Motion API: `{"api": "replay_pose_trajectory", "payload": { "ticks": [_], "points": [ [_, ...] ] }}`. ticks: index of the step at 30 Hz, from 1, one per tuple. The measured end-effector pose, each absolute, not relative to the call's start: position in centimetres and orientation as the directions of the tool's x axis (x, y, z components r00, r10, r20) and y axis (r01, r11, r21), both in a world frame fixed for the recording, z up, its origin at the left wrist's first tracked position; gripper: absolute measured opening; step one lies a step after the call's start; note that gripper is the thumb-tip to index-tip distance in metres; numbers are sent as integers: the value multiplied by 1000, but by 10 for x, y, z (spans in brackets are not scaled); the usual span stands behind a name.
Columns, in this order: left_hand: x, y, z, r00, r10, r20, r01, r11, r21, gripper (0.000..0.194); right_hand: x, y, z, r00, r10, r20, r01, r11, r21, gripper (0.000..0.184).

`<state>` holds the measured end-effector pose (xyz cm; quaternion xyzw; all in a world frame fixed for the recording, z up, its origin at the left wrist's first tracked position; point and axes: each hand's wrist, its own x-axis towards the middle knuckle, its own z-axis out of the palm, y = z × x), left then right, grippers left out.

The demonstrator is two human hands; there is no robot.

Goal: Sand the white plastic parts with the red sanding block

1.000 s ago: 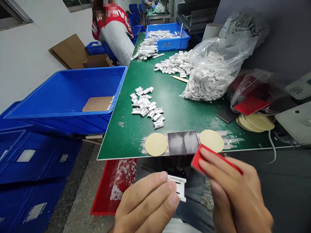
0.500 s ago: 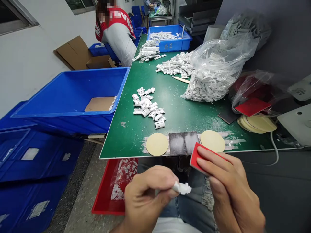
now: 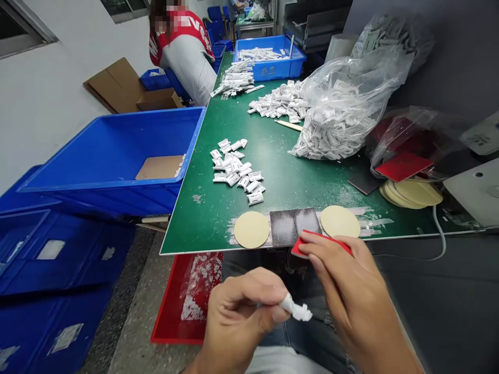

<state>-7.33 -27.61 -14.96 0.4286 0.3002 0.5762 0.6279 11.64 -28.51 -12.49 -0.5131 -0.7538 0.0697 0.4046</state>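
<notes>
My left hand (image 3: 239, 317) pinches a small white plastic part (image 3: 298, 310) between thumb and fingers, low in the view over my lap. My right hand (image 3: 351, 291) grips a red sanding pad (image 3: 312, 245), held just above and right of the part. Both hands sit below the front edge of the green table (image 3: 288, 176). On that edge lie two tan round discs (image 3: 251, 229) and a dark dusty abrasive sheet (image 3: 290, 227).
A group of small white parts (image 3: 236, 169) lies mid-table; a clear bag of more parts (image 3: 343, 111) stands at the right. A blue bin (image 3: 117, 156) is left of the table, a red tray (image 3: 187, 298) underneath. Another person (image 3: 183, 47) sits at the far left side.
The white part turned in my left hand from flat to edge-on and tilted. My right hand moved the red pad left and down toward the part.
</notes>
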Motion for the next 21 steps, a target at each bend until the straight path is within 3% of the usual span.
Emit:
{"api": "replay_pose_trajectory", "payload": {
  "ticks": [4, 8, 11, 13, 16, 19, 21],
  "points": [
    [-73, -277, -153, 157, 988, 12, -475, 65, 878, 17, 118, -289, -124, -160, 789, 593, 664, 530, -527, 31],
    [-74, -279, -158, 130, 991, -24, -484, 84, 871, 16, 119, -288, -126, -86, 815, 573, 692, 463, -555, 31],
    [-75, -280, -160, 131, 990, -43, -509, 104, 854, 16, 118, -286, -132, -195, 757, 624, 643, 579, -501, 32],
    [-76, -281, -162, 124, 992, -33, -518, 93, 850, 18, 118, -283, -137, -205, 788, 581, 699, 533, -476, 29],
    [-77, -281, -165, 114, 993, -13, -516, 71, 854, 20, 118, -279, -143, -87, 841, 534, 727, 420, -544, 27],
    [-75, -279, -165, 85, 996, 4, -483, 38, 875, 17, 118, -282, -144, -86, 826, 558, 650, 471, -597, 33],
    [-73, -276, -163, 45, 994, 96, -439, -67, 896, 18, 118, -287, -142, -50, 848, 527, 576, 456, -678, 36]
  ]
}}
